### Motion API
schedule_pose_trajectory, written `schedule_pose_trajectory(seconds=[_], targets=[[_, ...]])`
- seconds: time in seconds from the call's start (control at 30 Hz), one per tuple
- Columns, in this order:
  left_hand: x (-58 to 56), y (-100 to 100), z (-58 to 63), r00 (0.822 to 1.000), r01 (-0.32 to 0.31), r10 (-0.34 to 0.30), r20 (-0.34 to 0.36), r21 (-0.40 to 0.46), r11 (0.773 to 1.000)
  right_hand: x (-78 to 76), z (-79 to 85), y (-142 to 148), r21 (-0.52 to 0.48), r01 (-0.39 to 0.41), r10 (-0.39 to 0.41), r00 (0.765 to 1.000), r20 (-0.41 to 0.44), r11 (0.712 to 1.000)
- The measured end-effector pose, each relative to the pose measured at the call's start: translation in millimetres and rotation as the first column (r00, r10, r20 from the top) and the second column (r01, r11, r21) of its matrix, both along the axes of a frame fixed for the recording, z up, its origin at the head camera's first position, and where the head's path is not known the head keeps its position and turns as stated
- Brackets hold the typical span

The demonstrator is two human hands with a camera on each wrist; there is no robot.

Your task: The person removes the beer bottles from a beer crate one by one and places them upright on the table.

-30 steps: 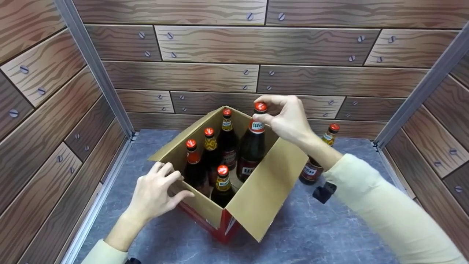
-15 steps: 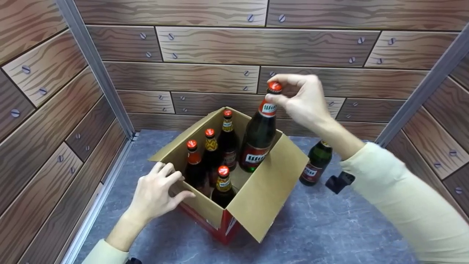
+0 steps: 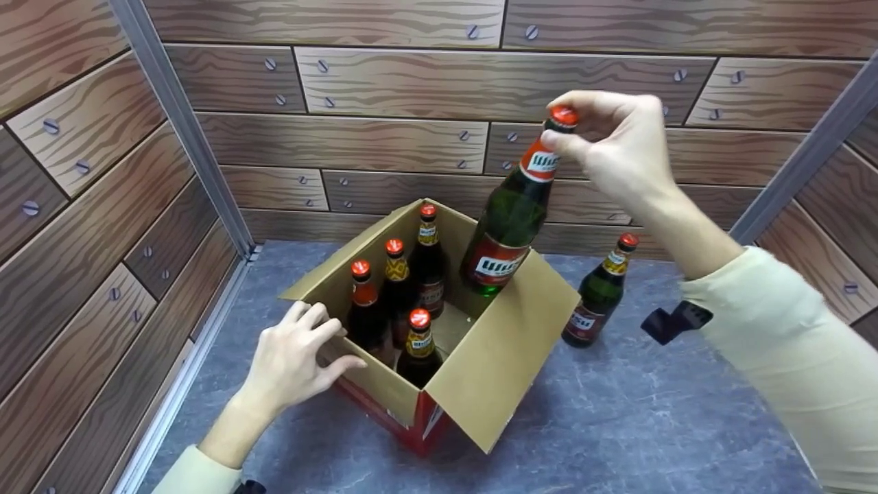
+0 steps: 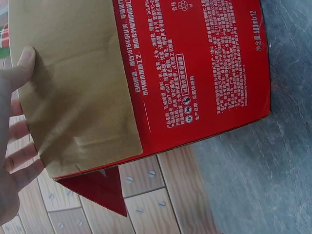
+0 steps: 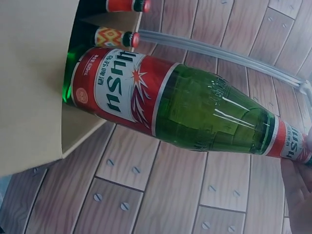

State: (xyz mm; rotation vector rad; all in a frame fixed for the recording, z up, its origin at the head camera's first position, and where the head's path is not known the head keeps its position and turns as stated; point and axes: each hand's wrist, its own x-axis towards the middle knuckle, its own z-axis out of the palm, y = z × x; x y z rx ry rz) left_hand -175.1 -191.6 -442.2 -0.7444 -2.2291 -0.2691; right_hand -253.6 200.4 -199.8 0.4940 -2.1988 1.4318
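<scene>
My right hand (image 3: 627, 154) pinches a green beer bottle (image 3: 511, 213) at its red cap and neck. The bottle tilts, its base near the top of the open cardboard box (image 3: 504, 350) and just inside the rim. In the right wrist view, the bottle (image 5: 195, 109) shows its red and white label close to the box wall. My left hand (image 3: 285, 360) grips the box's near-left edge, thumb on the folded-down tan flap (image 4: 83, 97) and fingers over the rim. Several dark beer bottles (image 3: 367, 309) with red caps stand inside the box.
Another green beer bottle (image 3: 600, 295) stands upright on the grey marbled tabletop (image 3: 638, 405), right of the box. Wood-patterned walls (image 3: 391, 82) with metal corner rails (image 3: 185, 123) enclose the table at the back and sides.
My right hand has lifted the green bottle up and to the right, from deep in the box to near its rim, tilting it more. The left hand has stayed on the box edge.
</scene>
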Motion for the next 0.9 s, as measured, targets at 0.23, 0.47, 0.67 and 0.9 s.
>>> schedule_pose_trajectory(seconds=[0.23, 0.47, 0.67, 0.9], targets=[[-0.5, 0.3, 0.0, 1.000, 0.003, -0.003, -0.013, 0.000, 1.000, 1.2, 11.6, 9.3, -0.008, 0.035, -0.036, 0.999, -0.029, 0.999], [-0.5, 0.7, -0.8, 1.000, 0.008, -0.008, -0.010, 0.003, 1.000, 4.9, 19.0, 20.9, -0.015, 0.042, -0.042, 0.998, -0.048, 0.999], [0.9, 0.8, -0.8, 1.000, 0.000, 0.000, 0.000, 0.000, 1.000, 9.6, 22.5, 36.9, 0.021, 0.052, -0.052, 0.999, -0.011, 0.998], [-0.4, 0.5, -0.1, 1.000, 0.006, -0.006, -0.009, 0.003, 1.000, 20.0, 16.3, 70.5, 0.038, 0.116, -0.117, 0.993, 0.020, 0.993]])
